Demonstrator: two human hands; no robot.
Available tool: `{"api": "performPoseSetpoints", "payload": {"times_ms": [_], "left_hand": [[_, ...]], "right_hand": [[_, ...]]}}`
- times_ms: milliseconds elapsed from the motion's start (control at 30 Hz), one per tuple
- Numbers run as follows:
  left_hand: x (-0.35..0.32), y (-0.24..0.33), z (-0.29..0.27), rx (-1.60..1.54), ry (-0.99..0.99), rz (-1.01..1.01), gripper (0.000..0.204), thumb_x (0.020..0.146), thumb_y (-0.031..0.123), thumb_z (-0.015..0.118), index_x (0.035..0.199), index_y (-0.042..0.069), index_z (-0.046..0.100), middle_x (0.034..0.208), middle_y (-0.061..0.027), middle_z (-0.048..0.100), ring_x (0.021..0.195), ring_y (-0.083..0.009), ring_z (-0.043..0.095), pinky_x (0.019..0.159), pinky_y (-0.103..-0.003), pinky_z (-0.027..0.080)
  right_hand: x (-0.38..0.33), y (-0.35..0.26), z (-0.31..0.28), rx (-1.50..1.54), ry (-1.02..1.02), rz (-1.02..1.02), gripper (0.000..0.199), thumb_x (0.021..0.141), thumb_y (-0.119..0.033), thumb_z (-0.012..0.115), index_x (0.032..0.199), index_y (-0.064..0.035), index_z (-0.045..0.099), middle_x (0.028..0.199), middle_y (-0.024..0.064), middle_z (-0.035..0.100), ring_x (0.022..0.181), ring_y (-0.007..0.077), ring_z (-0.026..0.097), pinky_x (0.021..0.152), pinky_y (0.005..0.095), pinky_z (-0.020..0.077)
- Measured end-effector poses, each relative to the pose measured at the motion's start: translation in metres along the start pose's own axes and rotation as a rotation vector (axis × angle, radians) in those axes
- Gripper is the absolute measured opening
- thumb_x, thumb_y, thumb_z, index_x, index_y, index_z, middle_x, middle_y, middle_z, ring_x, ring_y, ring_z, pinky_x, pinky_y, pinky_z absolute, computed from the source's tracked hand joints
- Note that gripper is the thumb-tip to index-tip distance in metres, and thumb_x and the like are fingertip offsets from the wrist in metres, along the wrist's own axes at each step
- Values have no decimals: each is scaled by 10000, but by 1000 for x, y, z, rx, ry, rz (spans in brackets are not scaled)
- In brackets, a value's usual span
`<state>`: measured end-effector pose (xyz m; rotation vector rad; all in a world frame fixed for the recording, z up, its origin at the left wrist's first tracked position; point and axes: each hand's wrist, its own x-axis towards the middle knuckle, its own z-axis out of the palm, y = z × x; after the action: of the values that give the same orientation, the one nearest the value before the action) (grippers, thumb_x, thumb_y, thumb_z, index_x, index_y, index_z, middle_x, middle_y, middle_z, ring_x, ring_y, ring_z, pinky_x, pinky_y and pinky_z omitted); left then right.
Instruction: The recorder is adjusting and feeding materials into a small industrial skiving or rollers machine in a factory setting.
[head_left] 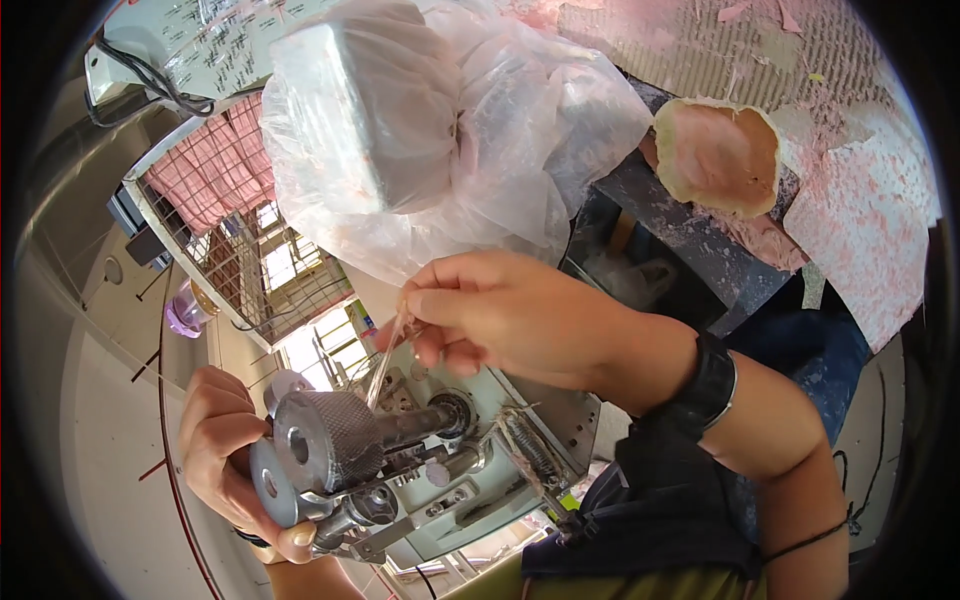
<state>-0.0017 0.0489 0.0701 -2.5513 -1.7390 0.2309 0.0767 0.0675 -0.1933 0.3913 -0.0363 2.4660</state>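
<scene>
A pale green machine [455, 535] with a knurled metal roller [345, 440] and a smooth steel disc [268, 484] beside it stands low in front of me. My left hand [215, 440] is closed around the outer side of this roller assembly, its thumb near the lower edge and its fingers behind the discs. Above the machine, my right hand [480, 310] pinches a thin, clear strip [385, 368] between thumb and fingertips. The strip runs down toward the knurled roller; its lower end is hard to make out. A coil spring [525, 445] sits at the machine's right side.
A box-like shape under a white plastic bag [400, 110] stands behind my hands. At left is a wire basket [225, 250] with pink cloth. On the right, a pinkish, dusty round piece [718, 155] lies by a dark surface [730, 260] and corrugated sheet [700, 50].
</scene>
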Motion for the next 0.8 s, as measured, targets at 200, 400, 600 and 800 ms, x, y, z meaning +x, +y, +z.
{"api": "performPoseSetpoints", "payload": {"times_ms": [200,400,600,800], "left_hand": [[4,5,2,14,-24,3,818,617,801,742,783,25,544,726,-32,392,678,-212,389,613,-344,289],[3,12,5,27,5,-93,849,601,837,729,765,30,525,733,-26,370,681,-199,376,613,-341,279],[5,12,0,13,-89,-89,806,683,833,677,785,55,494,781,-21,362,761,-180,349,693,-345,299],[3,10,2,6,-63,-101,807,677,836,683,785,59,496,782,-15,357,759,-178,346,686,-337,290]], "right_hand": [[-11,14,34,668,67,-247,122,1066,-120,494,1071,-9,544,1032,153,656,894,223,641,800,356,536],[-33,12,25,-663,472,-753,132,1032,-26,525,1150,13,481,1013,147,653,901,260,643,850,364,528],[-33,7,7,-855,266,-656,98,976,-22,619,1059,28,602,984,130,668,859,273,661,802,348,529],[-32,8,21,-731,48,-574,105,906,-47,717,997,4,712,978,143,693,898,290,689,789,365,543]]}}
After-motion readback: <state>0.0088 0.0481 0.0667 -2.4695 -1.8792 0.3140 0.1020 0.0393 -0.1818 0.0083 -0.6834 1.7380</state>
